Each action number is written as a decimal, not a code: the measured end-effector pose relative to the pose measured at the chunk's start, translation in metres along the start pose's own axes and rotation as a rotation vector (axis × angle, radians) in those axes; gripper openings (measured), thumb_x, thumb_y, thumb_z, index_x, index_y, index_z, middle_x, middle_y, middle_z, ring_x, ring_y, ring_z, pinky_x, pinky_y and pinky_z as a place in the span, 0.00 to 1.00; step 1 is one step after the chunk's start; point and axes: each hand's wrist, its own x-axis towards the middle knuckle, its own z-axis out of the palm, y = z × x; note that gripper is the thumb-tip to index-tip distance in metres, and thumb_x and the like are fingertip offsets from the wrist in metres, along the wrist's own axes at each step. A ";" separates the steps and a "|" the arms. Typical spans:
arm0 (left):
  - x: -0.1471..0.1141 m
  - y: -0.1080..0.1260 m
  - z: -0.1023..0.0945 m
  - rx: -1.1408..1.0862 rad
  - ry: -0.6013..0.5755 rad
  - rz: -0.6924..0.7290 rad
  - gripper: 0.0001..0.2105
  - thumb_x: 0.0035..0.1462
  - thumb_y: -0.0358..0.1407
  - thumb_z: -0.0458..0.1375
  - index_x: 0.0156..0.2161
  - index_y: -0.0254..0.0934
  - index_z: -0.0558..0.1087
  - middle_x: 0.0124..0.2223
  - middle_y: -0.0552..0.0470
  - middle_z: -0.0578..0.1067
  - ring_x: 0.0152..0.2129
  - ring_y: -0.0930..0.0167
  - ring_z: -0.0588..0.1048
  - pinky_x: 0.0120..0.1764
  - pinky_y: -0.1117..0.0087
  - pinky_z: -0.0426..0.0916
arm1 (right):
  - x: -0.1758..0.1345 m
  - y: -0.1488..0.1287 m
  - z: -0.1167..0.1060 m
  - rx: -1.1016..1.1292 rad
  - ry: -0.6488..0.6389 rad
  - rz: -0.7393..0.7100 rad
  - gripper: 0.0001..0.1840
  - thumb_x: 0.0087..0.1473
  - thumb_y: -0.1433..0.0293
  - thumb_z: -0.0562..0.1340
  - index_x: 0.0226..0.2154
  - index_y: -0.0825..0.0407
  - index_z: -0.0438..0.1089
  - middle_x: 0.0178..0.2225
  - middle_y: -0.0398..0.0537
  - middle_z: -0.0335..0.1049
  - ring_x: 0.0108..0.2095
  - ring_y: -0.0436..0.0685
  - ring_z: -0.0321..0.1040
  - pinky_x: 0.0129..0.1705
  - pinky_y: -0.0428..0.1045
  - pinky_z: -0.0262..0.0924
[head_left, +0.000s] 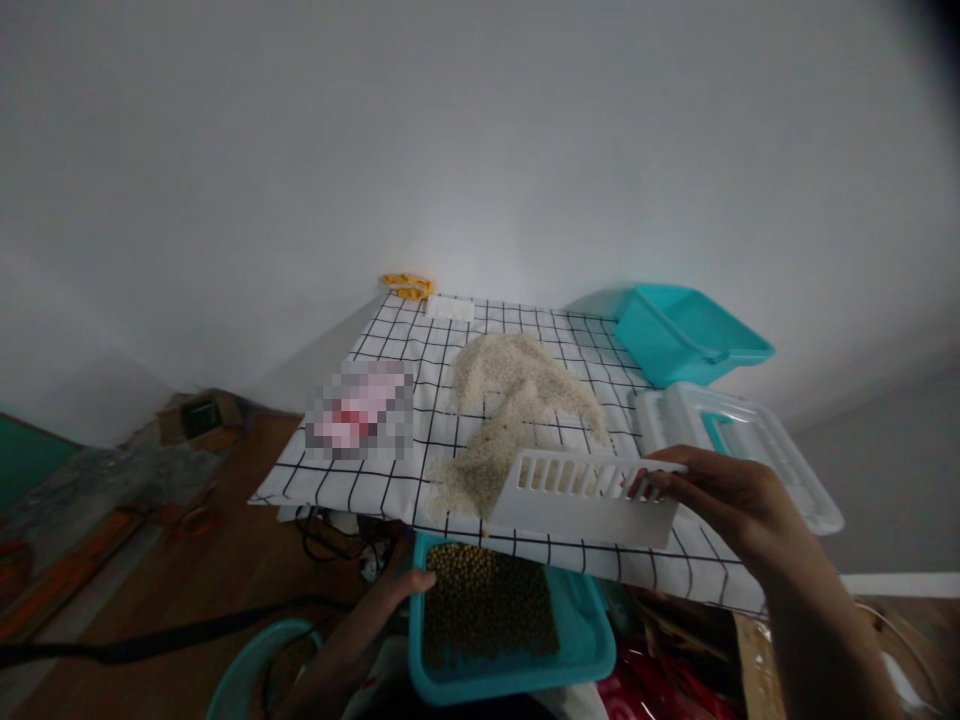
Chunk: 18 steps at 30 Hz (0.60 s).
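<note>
R hand [720, 490] gripping slotted panel [581, 497]; rice pile [517, 400]

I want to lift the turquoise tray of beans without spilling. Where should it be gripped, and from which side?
Grip the turquoise tray by its raised rim on the two short sides, coming from below the table edge. The left hand already holds the left rim; the beans lie loose, so keeping it level probably matters.

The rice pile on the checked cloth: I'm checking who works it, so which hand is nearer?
Right. The right hand holds the white slotted scraper against the rice pile; the left hand is below the table edge, gripping the teal tray of beans.
</note>
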 end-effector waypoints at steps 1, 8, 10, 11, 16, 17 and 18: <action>0.000 -0.001 0.000 -0.014 -0.001 -0.009 0.11 0.61 0.43 0.62 0.42 0.45 0.85 0.62 0.57 0.81 0.64 0.53 0.70 0.66 0.53 0.61 | 0.000 0.000 0.000 -0.001 0.005 0.002 0.20 0.58 0.47 0.68 0.31 0.45 0.83 0.29 0.48 0.82 0.27 0.57 0.79 0.28 0.45 0.71; -0.002 0.002 0.001 0.014 -0.015 -0.007 0.11 0.61 0.43 0.61 0.41 0.45 0.85 0.58 0.54 0.84 0.61 0.52 0.74 0.63 0.54 0.65 | -0.004 -0.012 0.010 0.001 0.036 -0.098 0.11 0.62 0.58 0.68 0.32 0.43 0.83 0.30 0.45 0.83 0.28 0.55 0.80 0.29 0.42 0.73; -0.002 0.002 0.000 0.038 -0.014 0.016 0.11 0.60 0.44 0.63 0.42 0.45 0.85 0.55 0.54 0.85 0.59 0.50 0.76 0.63 0.52 0.65 | -0.008 -0.019 0.020 -0.024 0.056 -0.188 0.07 0.62 0.66 0.67 0.34 0.43 0.83 0.32 0.43 0.84 0.30 0.55 0.82 0.32 0.42 0.74; -0.001 0.002 -0.001 0.030 -0.015 0.012 0.12 0.60 0.45 0.63 0.43 0.46 0.85 0.53 0.55 0.86 0.58 0.50 0.77 0.62 0.52 0.65 | -0.011 -0.022 0.026 -0.032 0.047 -0.259 0.08 0.63 0.69 0.66 0.36 0.44 0.82 0.33 0.43 0.84 0.32 0.55 0.82 0.34 0.43 0.75; 0.005 -0.005 -0.012 0.110 -0.086 0.149 0.10 0.59 0.48 0.63 0.34 0.50 0.85 0.48 0.56 0.88 0.67 0.53 0.67 0.68 0.55 0.57 | -0.029 -0.038 0.061 -0.057 -0.027 -0.712 0.14 0.69 0.75 0.55 0.43 0.52 0.77 0.37 0.47 0.84 0.40 0.53 0.83 0.44 0.44 0.77; 0.006 -0.007 -0.015 0.160 -0.080 0.182 0.11 0.57 0.50 0.64 0.32 0.50 0.85 0.48 0.55 0.88 0.68 0.52 0.64 0.70 0.55 0.52 | -0.033 -0.039 0.068 -0.093 -0.027 -0.758 0.14 0.70 0.75 0.54 0.44 0.55 0.76 0.38 0.49 0.84 0.41 0.52 0.83 0.45 0.43 0.76; 0.008 -0.011 -0.020 0.216 -0.060 0.191 0.13 0.54 0.54 0.65 0.32 0.50 0.85 0.47 0.53 0.88 0.69 0.50 0.63 0.72 0.53 0.48 | -0.036 -0.040 0.075 -0.127 -0.018 -0.803 0.15 0.71 0.76 0.52 0.44 0.56 0.75 0.38 0.50 0.84 0.42 0.52 0.82 0.45 0.43 0.76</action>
